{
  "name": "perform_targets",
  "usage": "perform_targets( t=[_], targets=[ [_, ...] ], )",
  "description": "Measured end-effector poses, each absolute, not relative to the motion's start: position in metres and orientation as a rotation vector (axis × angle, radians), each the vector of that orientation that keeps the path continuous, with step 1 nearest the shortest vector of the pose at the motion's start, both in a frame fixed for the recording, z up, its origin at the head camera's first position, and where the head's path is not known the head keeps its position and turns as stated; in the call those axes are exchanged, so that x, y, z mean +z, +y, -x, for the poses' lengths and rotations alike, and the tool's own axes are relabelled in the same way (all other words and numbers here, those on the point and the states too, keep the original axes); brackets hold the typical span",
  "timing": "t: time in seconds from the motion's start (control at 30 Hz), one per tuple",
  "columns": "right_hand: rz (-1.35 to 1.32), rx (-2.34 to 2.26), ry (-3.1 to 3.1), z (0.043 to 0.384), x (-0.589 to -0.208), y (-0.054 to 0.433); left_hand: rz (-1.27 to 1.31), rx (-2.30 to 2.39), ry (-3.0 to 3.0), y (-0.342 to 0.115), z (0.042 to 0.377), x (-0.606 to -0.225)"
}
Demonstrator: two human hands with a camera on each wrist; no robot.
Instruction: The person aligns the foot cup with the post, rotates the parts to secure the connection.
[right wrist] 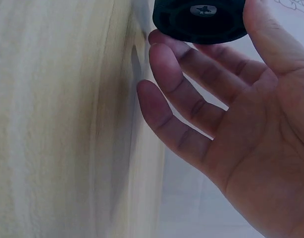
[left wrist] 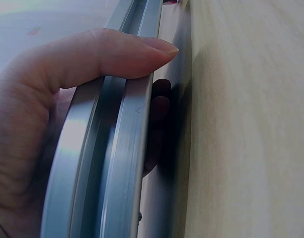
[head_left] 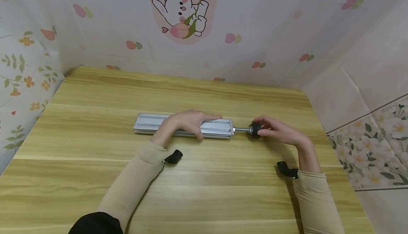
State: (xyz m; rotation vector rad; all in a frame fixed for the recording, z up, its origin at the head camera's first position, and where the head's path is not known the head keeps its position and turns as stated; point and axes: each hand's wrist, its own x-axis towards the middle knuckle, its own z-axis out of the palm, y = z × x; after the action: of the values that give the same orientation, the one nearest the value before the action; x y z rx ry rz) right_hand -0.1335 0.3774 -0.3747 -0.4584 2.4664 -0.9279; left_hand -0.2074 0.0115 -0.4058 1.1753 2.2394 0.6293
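Observation:
A silver aluminium extrusion profile [head_left: 218, 129] lies lengthwise across the middle of the wooden table. My left hand [head_left: 188, 121] grips it, the thumb [left wrist: 137, 54] over the near grooved face and the fingertips [left wrist: 160, 109] showing on the underside beside the tabletop. From the profile's right end a threaded rod [head_left: 242, 129] sticks out, with a nut near a black levelling foot [head_left: 255, 130]. My right hand [head_left: 280, 132] pinches this foot by its edge between thumb and fingers. In the right wrist view the foot's round base [right wrist: 199, 27] shows a screw-like centre, and the other fingers are loosely bent below it.
The wooden table [head_left: 204, 198] reaches back to a patterned cloth [head_left: 271, 21] behind it. More printed cloth stands at the left and right edges. Small black wrist cameras [head_left: 173, 157] stick out from both sleeves, close above the tabletop.

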Motion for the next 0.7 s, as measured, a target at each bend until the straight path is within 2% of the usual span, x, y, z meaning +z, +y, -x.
perform_targets(
  t=[0.7],
  targets=[
    [0.345, -1.043, 2.46, 0.133, -0.375, 0.365, -1.175, 0.627, 2.243, 0.011, 0.208, -0.407]
  ],
)
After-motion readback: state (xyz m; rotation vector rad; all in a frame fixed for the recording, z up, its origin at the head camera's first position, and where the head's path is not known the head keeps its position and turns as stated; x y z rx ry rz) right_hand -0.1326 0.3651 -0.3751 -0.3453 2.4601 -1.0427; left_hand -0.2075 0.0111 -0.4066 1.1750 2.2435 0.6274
